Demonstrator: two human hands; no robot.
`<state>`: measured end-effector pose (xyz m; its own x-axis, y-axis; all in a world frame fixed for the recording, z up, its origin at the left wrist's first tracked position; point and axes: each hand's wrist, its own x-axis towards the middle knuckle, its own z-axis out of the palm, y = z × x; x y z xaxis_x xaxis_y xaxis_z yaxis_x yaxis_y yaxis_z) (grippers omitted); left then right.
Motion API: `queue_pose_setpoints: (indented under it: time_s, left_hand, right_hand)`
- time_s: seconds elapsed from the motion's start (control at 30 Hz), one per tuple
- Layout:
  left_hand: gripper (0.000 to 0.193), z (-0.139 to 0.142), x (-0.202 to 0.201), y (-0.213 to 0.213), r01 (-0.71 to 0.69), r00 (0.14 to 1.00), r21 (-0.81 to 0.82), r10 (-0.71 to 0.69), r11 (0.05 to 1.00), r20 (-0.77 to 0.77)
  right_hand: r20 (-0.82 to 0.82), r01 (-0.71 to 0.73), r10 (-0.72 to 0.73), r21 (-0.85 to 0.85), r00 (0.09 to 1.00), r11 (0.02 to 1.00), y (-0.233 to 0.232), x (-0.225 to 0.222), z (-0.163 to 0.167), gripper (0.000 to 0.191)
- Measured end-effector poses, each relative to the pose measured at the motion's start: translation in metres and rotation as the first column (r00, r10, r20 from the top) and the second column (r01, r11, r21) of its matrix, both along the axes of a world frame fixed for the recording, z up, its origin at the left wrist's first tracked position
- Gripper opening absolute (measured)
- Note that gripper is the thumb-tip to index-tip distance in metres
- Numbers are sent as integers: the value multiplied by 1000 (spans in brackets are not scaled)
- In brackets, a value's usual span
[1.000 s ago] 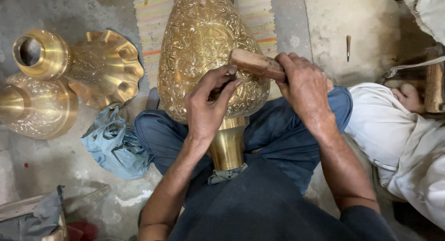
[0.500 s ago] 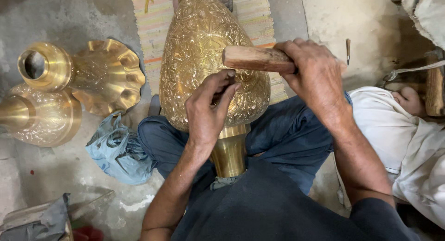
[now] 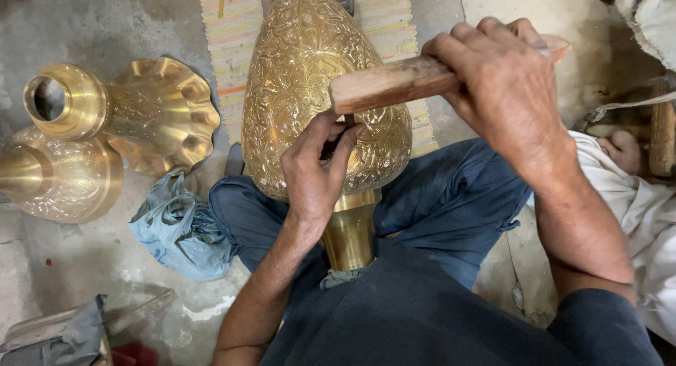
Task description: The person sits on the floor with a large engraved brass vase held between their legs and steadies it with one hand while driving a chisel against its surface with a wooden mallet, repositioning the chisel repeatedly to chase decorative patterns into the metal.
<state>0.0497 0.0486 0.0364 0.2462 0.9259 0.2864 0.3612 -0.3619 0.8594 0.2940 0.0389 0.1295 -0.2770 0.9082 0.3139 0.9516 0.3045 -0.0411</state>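
Observation:
A large embossed brass vase (image 3: 310, 70) lies across my lap, its narrow neck toward my body. My left hand (image 3: 317, 172) pinches a thin dark metal chisel (image 3: 346, 121) upright against the vase's patterned belly. My right hand (image 3: 503, 91) grips a wooden mallet (image 3: 394, 84) held level, its blunt end just above the chisel's top. Whether the mallet touches the chisel is unclear.
Two more brass pieces lie on the concrete floor at the left: a fluted, ruffled one (image 3: 141, 112) and a rounded one (image 3: 53, 179). A crumpled blue cloth (image 3: 176, 228) sits by my left knee. A striped mat (image 3: 394, 28) lies under the vase. Another person in white cloth (image 3: 634, 190) sits at the right.
My right hand has lifted the mallet up and to the right, then brought it level over the chisel. My left hand has stayed on the vase with the chisel.

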Motion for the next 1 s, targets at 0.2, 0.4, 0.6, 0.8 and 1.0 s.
queue_pose_setpoints:
  time_s: [0.2,0.4,0.6,0.8,1.0]
  left_hand:
    - [34,-1,0,-2,-21,1000,-32,22,999,16]
    - [29,-9,0,0,-1,1000,6,1,1000,-24]
    - [31,-3,0,0,-18,1000,-77,16,997,-15]
    - [32,3,0,-1,-2,1000,-18,1,1000,-7]
    - [30,3,-1,-4,24,999,9,-24,1000,45]
  right_hand:
    - [-331,-29,3,-73,944,997,4,3,8,35]
    - [110,8,-7,-2,994,1000,1,-8,13,32]
    - [168,3,4,-39,986,999,3,-7,22,34]
    - [-156,87,-135,-285,979,955,7,-2,20,38]
    - [-195,42,-79,-187,978,981,-1,-3,16,34]
